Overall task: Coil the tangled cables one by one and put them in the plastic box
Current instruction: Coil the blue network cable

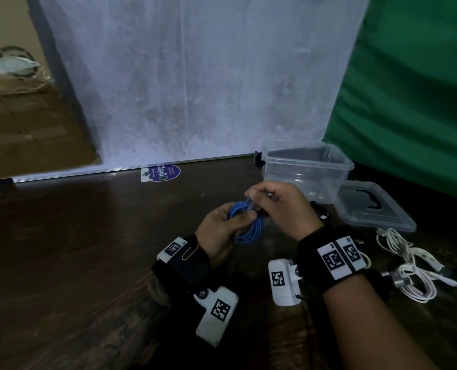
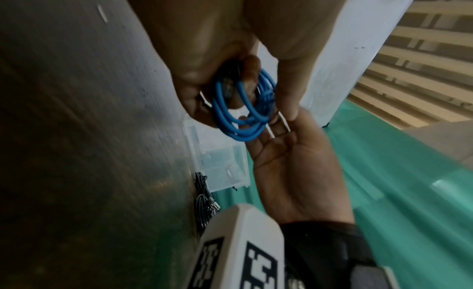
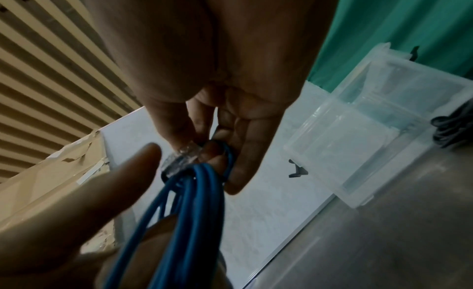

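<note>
Holding a coiled blue cable (image 1: 244, 222) above the dark table (image 1: 88, 249), just in front of the clear plastic box (image 1: 306, 169). Gripping the loops with the left hand (image 1: 222, 228), palm turned up, fingers curled round the bundle and thumb pressing on top. Reaching over from the right with the right hand (image 1: 278, 206), knuckles up, fingertips pinching the clear plug (image 3: 183, 158) at the top of the coil. Lying near the right forearm: white cables (image 1: 408, 265), tangled; beside the box, its lid (image 1: 376, 209).
</note>
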`<state>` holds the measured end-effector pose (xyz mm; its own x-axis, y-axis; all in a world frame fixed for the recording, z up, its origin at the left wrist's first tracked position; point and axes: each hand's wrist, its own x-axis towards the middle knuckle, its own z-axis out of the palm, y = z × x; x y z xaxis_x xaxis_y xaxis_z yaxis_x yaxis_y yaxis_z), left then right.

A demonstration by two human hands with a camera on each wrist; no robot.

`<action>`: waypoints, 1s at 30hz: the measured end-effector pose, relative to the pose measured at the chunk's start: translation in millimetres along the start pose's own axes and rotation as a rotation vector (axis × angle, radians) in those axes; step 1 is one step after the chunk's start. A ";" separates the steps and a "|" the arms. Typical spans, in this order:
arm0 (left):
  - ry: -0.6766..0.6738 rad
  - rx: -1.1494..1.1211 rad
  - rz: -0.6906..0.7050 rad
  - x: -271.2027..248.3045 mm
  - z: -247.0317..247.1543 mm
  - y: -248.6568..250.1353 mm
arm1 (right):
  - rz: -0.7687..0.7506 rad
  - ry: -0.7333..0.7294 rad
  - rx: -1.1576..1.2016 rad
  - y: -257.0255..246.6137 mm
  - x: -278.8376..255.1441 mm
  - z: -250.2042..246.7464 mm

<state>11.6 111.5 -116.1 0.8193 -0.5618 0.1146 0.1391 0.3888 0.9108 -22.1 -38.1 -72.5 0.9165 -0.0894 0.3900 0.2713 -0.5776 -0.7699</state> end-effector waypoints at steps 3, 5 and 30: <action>-0.009 -0.004 0.009 -0.3 -1.7 0.4 | 0.007 -0.017 0.024 2.9 0.3 0.2; -0.006 0.044 0.012 -0.2 -4.4 0.4 | -0.018 -0.003 0.023 3.4 1.3 2.2; -0.003 0.032 0.050 5.3 -13.2 1.3 | 0.093 -0.004 0.325 -6.7 -3.6 -6.5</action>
<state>23.4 118.7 -119.5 0.8234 -0.5441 0.1615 0.0802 0.3932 0.9159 -29.2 -39.2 -65.5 0.9425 -0.1262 0.3093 0.2658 -0.2777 -0.9232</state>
